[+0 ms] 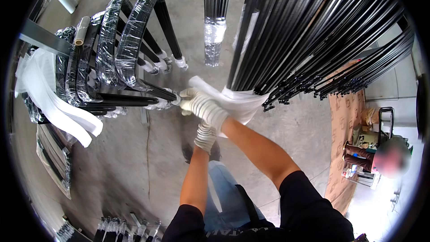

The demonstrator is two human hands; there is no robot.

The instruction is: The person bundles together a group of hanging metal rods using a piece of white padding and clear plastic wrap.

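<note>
Both my hands wear ribbed off-white gloves and meet at the wrapped end of a bent black tube bundle. My right hand lies in front, its fingers curled at that end; whatever is inside them is hidden. Behind and below it, my left hand shows mainly its glove cuff, with its fingers mostly covered. A white foam sheet passes behind my right wrist and lies against the lower ends of long black tubes. Clear film and white padding cover the bent bundle's bends and ends.
More film-wrapped bent bundles stand at the left, with a film roll and loose white foam strips on them. A straight wrapped bundle stands ahead. Cardboard lies at the right, near another person.
</note>
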